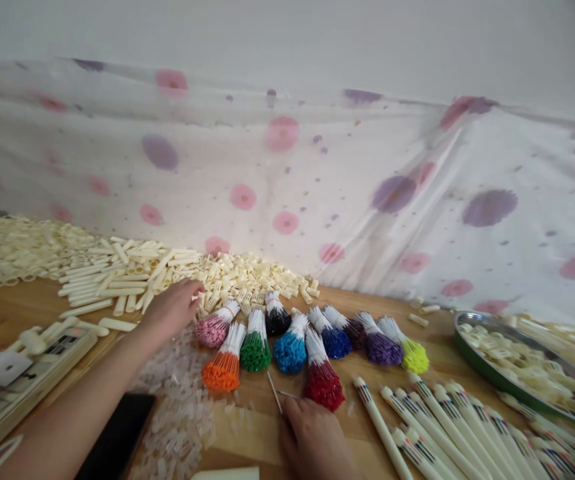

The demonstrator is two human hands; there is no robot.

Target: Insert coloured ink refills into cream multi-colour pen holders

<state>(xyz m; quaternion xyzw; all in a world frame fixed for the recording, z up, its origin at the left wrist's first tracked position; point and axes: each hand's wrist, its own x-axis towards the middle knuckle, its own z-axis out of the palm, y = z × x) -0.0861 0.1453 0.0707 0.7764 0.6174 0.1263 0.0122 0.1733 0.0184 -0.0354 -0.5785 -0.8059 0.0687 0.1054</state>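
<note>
My left hand (178, 303) reaches to the near edge of a heap of small slotted cream plastic pieces (247, 273). Its fingers are curled together; whatever they grip is too small to make out. Low in the middle, my right hand (315, 437) is closed, with a thin white pen refill (287, 395) poking out at its fingertips. Another thin refill (274, 392) lies on the wood just beyond. Between and ahead of my hands stand bundles of refills in several colours, among them red (323, 383), orange (221, 370), green (256, 348) and light blue (290, 348).
Cream pen barrels (102, 283) are heaped back left. A power strip (32, 380), a dark phone (117, 433) and small clear pieces (182, 407) lie at left. Multicolour pens (447, 427) fan out at right, below a green-sided tray (477, 367). A flowered sheet (282, 173) covers the wall.
</note>
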